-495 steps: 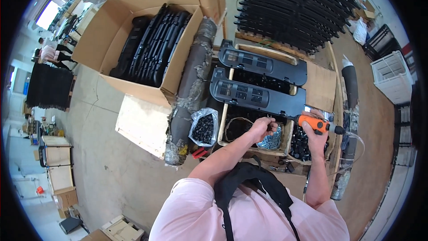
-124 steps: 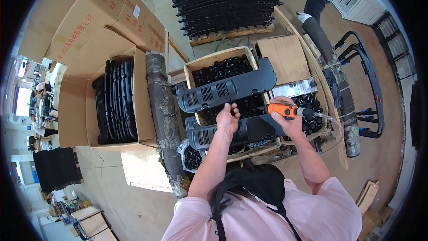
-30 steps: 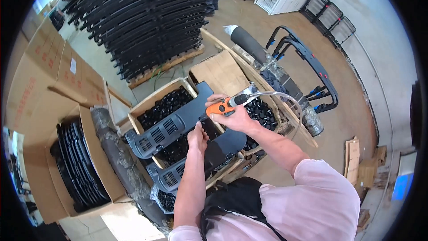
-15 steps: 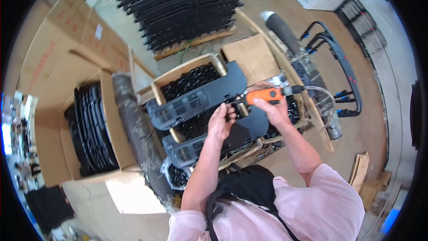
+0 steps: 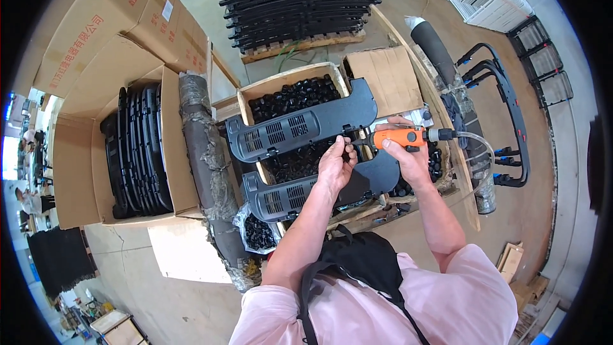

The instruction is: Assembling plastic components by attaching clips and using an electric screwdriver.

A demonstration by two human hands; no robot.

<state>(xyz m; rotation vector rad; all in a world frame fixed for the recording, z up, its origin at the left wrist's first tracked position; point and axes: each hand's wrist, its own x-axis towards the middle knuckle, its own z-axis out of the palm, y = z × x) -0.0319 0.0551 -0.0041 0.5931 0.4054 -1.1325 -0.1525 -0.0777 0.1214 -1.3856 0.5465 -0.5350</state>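
Note:
My right hand (image 5: 412,161) is wrapped round an orange air tool (image 5: 397,137), with a clear hose fitted to its right end. The tool's dark tip points left, toward the near edge of a black slotted plastic panel (image 5: 335,115). At that edge my left hand (image 5: 336,167) is closed in a pinch beside the tip; what lies between its fingers is too small and dark to make out. Nearer to me lies a second black plastic panel (image 5: 378,176) of the same shape, partly under my left hand and wrist. Both panels rest across wooden-sided bins.
Small black parts (image 5: 294,99) fill the bins, and more sit in a plastic bag (image 5: 258,235). A carton (image 5: 179,153) of black panels stands left, beside a wrapped grey roll (image 5: 207,153). A flattened carton (image 5: 383,80) lies behind. Black frames (image 5: 504,108) stand right; stacked black parts (image 5: 300,6) stand far back.
The view has shifted, so the scene sits lower and farther right in the picture. Both hands keep their places at the far panel's edge, the right still holding the air tool.

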